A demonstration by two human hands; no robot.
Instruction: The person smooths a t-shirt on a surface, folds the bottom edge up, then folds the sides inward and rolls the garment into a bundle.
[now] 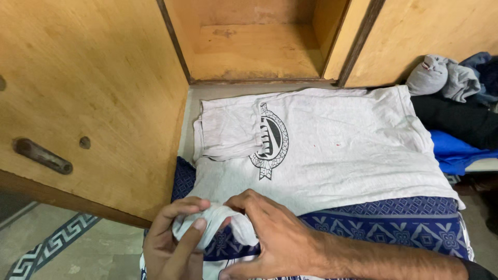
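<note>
Head view: shirt (332,150) lies spread on a blue cloth (404,225), just beyond both hands. Left hand (174,241) and right hand (270,236) pinch its bunched near corner, fingers closed. Pulling unevenly could undo the folded sleeve (228,132) or drag it toward the clothes pile (456,98).
</note>
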